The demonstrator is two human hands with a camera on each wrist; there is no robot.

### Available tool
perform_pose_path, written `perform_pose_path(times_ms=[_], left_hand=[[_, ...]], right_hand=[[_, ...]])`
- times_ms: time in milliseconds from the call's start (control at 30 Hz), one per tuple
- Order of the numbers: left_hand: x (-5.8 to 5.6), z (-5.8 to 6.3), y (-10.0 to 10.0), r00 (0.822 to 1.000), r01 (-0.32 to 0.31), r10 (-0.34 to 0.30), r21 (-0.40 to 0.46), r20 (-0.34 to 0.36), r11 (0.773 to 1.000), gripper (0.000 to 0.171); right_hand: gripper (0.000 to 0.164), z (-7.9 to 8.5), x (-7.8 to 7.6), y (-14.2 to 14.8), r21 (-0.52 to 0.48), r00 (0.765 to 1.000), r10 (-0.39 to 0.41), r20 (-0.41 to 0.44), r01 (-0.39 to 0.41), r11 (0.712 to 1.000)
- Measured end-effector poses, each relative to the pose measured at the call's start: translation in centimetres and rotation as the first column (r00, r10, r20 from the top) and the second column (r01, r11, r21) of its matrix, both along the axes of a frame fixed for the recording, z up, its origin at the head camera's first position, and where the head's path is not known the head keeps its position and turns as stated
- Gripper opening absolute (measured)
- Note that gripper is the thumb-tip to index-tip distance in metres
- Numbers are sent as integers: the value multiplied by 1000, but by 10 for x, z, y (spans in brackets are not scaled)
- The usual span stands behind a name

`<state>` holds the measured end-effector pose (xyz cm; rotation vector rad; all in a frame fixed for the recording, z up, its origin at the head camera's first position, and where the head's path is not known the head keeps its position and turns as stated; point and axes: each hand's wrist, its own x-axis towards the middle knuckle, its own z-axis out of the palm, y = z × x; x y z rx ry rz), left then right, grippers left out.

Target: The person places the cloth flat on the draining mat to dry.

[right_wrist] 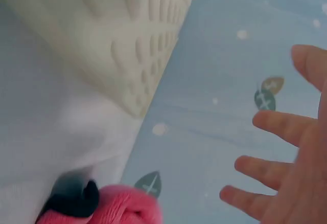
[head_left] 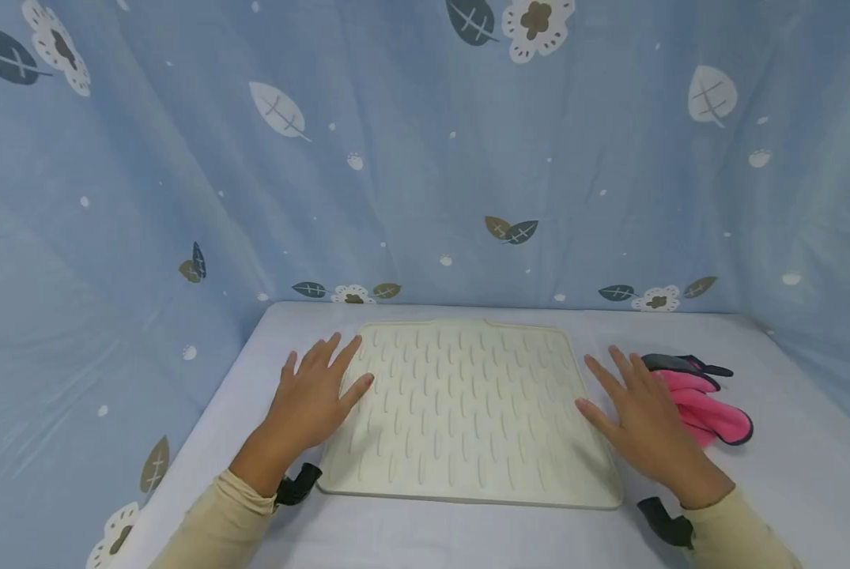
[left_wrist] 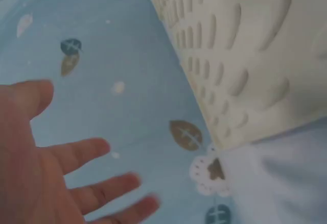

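Observation:
A cream mat [head_left: 460,411] with rows of raised oval ridges lies flat on the white table in the head view. My left hand [head_left: 314,399] hovers over its left edge, fingers spread and holding nothing. Over by the mat's right edge is my right hand [head_left: 641,427], also spread and holding nothing. Behind the right hand lies a bundled pink cloth [head_left: 712,415] with dark edging and a grey part, partly hidden by that hand. Both wrist views show the fingers apart from the mat [left_wrist: 255,55] and from the pink cloth [right_wrist: 127,206].
The white tabletop [head_left: 425,537] extends around the mat. A blue curtain [head_left: 410,182] printed with leaves and flowers hangs behind the table and along both sides. A black strap piece [head_left: 300,484] sits at the left wrist, another [head_left: 665,521] at the right.

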<state>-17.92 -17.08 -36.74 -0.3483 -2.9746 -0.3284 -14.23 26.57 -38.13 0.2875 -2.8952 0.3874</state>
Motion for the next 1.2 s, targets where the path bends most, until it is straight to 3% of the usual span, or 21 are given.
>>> perform_pose_path(times_ms=[167,267,467,700,900,1200], left_hand=[[-10,-3,-12,998,-25,20,93,54,995,54],[-15,-7,-20,992,-58,44,110,122,992,50],[-22,-17,-31,970,-94,63,122,234,988,51],[-32,-40,-42,935,-89,-2,241,356,966,52],[-34,-56,-46,932,-53,-56,288,359,956,54],[-37,-61,-53,926,-30,-99,333,365,942,54]], right_hand=[[63,-1,-8,21,-30,990,-38,-133,34,999],[63,-8,-13,35,-26,985,-78,-152,75,997],[68,-19,-20,59,0,987,-157,-31,157,988],[81,-29,-23,81,64,985,-164,55,161,985],[96,-32,-25,91,49,977,-166,138,160,986],[107,-34,-26,92,58,964,-159,213,150,987]])
